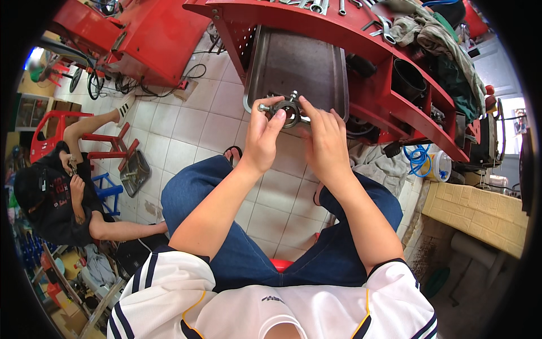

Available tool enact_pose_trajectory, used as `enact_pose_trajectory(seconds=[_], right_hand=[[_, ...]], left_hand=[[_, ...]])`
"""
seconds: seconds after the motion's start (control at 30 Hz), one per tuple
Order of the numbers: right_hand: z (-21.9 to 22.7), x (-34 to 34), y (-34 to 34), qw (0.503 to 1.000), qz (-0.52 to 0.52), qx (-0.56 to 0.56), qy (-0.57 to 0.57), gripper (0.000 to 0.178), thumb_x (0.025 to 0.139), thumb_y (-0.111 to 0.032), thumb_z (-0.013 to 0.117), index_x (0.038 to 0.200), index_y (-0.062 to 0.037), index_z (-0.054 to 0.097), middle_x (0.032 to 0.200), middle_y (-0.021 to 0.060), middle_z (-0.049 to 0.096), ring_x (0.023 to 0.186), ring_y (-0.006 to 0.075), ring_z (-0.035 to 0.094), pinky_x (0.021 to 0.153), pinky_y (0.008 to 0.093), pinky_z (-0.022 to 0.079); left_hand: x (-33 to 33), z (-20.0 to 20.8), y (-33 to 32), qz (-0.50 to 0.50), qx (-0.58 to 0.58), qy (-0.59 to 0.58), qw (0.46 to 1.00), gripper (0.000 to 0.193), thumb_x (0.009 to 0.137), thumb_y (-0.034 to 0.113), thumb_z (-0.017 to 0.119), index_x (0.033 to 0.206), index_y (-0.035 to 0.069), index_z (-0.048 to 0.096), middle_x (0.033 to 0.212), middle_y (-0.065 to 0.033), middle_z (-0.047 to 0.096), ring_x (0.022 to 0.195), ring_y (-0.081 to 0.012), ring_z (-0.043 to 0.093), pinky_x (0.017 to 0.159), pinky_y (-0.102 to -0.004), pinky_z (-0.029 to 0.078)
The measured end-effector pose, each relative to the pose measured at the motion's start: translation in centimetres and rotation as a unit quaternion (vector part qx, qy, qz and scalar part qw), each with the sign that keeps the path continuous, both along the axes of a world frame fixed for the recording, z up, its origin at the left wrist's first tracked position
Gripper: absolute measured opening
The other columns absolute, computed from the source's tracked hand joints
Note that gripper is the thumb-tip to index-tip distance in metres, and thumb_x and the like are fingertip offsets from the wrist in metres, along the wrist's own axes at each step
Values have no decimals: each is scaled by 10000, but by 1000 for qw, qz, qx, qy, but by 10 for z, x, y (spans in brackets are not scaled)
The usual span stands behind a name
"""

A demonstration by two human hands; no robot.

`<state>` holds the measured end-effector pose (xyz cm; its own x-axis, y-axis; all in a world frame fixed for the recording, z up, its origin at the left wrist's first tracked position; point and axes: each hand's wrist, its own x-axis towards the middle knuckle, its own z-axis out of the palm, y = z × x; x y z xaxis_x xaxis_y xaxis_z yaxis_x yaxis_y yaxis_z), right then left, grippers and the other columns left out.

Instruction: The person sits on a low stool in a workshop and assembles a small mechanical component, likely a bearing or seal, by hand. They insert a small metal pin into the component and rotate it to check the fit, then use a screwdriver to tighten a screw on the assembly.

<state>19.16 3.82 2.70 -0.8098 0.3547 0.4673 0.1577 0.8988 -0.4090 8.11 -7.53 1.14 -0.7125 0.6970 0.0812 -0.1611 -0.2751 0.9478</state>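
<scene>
In front of me, over the near edge of a metal tray [299, 59], I hold a dark metal ring with bolts [295, 106] sticking out of its rim. My left hand [263, 141] grips its left side, thumb on the ring and index finger along a bolt. The right hand [327, 144] closes on the other side, its index fingertip by the upper bolt. My right thumb and part of the ring's right side are hidden. What exact kind of part it is, I cannot tell.
The tray sits in a red workbench [305, 18] with several wrenches [385, 31] and grey rags [415, 33] on top. A black round container [409, 79] fills a compartment. At left, a seated person [59, 198] handles a small part. A cardboard box [477, 217] stands at right.
</scene>
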Motion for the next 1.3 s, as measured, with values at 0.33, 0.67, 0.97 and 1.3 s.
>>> enact_pose_trajectory(seconds=[0.33,0.67,0.97,1.3], right_hand=[[2,10,11,996,64,-50,-46,679,823,-56,713,1455,-117,474,1012,59,637,1015,252,613,1034,498,408],[7,21,9,998,54,-18,-16,620,832,-55,707,1415,-114,504,982,50,679,982,228,642,977,455,439],[9,20,9,976,37,-196,91,524,825,-31,738,1315,-73,558,1048,123,648,879,291,642,838,380,501],[0,-6,11,806,98,-542,216,606,889,-69,753,1417,-26,457,1227,153,660,944,144,622,834,295,538]], left_hand=[[-2,-10,-7,-15,-27,-3,1000,322,1042,177,500,1302,-11,478,1184,-95,590,1096,-146,559,993,-316,430],[6,-6,-9,5,-11,-58,998,326,1051,240,463,1276,12,526,1137,-71,612,1043,-124,567,939,-287,438],[6,3,-4,-6,23,-113,993,323,1067,283,430,1301,69,493,1186,-120,671,1058,-163,626,880,-315,477],[-1,12,-5,-55,73,-344,935,483,995,486,459,1255,94,572,1201,-93,659,1100,-191,601,902,-373,476]])
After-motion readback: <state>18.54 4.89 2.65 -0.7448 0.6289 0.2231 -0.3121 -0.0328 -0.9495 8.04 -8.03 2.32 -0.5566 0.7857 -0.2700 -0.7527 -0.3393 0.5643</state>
